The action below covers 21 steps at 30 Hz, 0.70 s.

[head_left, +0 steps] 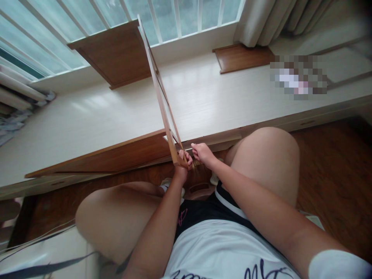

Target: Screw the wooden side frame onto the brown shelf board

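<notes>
Wooden frame (161, 101) has its near end in the left hand (186, 159).

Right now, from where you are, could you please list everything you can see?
Window: one, bluish with white bars, top.
Curtains: two, beige, at either side.
Ledge: one, whitish, below the window.
Wooden frame: one, brown, upright across the ledge.
Wooden panels: three, brown, two left of the frame, one on the ledge's right.
Blurred patch: one, mixed colours, far right, contents unreadable.
Floor: one, dark brown, below the ledge.
Strap: one, dark, lower left.
Shirt: one, white, dark lettering, bottom centre.
Shorts: one pair, black, above the shirt.
Legs: two, bare, either side.
Left grip: one, bare, around the frame's near end.
Right grip: one, bare, curled, just right of it.
</notes>
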Motion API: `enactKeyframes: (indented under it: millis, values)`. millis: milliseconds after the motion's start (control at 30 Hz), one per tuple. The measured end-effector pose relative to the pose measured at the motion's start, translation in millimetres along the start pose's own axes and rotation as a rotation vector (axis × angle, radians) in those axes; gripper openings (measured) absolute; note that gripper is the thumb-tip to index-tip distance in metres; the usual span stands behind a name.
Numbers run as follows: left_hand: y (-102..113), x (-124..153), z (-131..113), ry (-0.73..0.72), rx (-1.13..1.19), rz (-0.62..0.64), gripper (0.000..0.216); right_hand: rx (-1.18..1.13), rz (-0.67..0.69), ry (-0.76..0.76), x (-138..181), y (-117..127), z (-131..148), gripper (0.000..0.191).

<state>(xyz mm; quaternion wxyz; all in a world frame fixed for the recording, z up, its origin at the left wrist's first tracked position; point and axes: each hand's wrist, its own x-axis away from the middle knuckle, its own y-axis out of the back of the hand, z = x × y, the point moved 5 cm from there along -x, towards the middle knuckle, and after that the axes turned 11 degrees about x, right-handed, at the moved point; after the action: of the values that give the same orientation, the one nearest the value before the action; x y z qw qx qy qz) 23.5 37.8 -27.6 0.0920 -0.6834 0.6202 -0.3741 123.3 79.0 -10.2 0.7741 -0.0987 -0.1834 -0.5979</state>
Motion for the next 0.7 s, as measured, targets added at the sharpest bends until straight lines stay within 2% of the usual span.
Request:
enactKeyframes:
  millis: [133, 333, 700]
  values:
    - [-0.3, -0.2, 0.6, 0.008, 0.012, 0.011, 0.045, 0.032, -0.047, 0.063, -2.9, 3.8, -2.7, 0.045]
    - [0.2, 0.1, 0.3, 0.004, 0.010, -0.006, 0.046, 0.090, 0.004, 0.166, -6.2, 1.8, -8.4, 0.040]
    - [-1.5, 1.6, -1.7, 0.000, 0.001, -0.004, 0.048, 0.120, -0.002, 0.200, -7.0, 0.6, -11.1, 0.035]
